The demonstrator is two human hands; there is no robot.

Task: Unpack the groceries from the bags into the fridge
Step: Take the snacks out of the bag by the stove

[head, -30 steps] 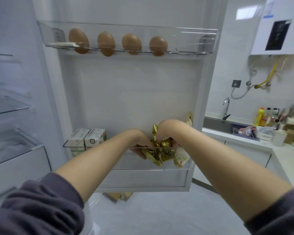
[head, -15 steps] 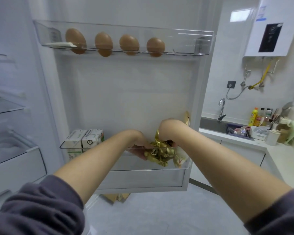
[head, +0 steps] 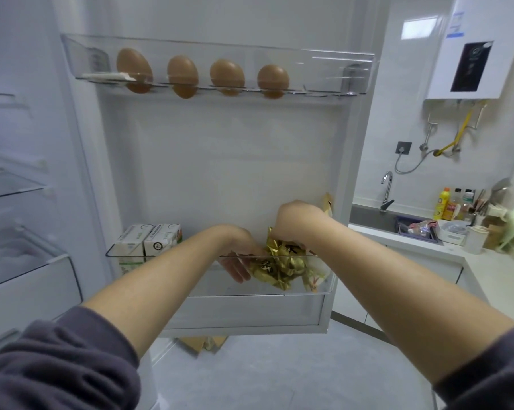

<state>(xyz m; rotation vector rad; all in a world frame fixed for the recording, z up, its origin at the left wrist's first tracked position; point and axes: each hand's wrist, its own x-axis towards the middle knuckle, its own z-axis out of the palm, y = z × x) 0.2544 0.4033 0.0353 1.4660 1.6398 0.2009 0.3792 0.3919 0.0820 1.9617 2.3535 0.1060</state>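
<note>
Head view, read left to right. Fridge interior shelves [head: 13, 187] run down the left edge of the frame. The open door fills the centre, with four eggs [head: 182, 75] in the top rack. Two milk cartons [head: 149, 241] stand at the left end of the lower door bin [head: 250, 291].

The left hand [head: 238, 258] reaches over the bin's clear front wall. Its fingers [head: 239, 273] point down inside, straight and relaxed, and lie against the left side of the gold foil packets [head: 276, 267] without gripping them. The bundle lies in the right half of the bin, mostly below the rim, with one foil tail poking above it. The right hand [head: 297, 220] is on top of the bundle with its fingers curled down onto the foil. It appears to pinch the upper end, but the fingertips are hidden. A pale packet [head: 318, 270] sits just right of the bundle, touching it.

Change over the last second is small. Both hands remain at the bundle, which looks slightly deeper in the bin, and the left fingers reach lower than before.

Judgement: this item is nearly stowed, and only letting go and withdrawing the hands remains. The loose foil may spring up or snag once released.

Sink and counter [head: 398, 220] are at the right of the frame.
</note>
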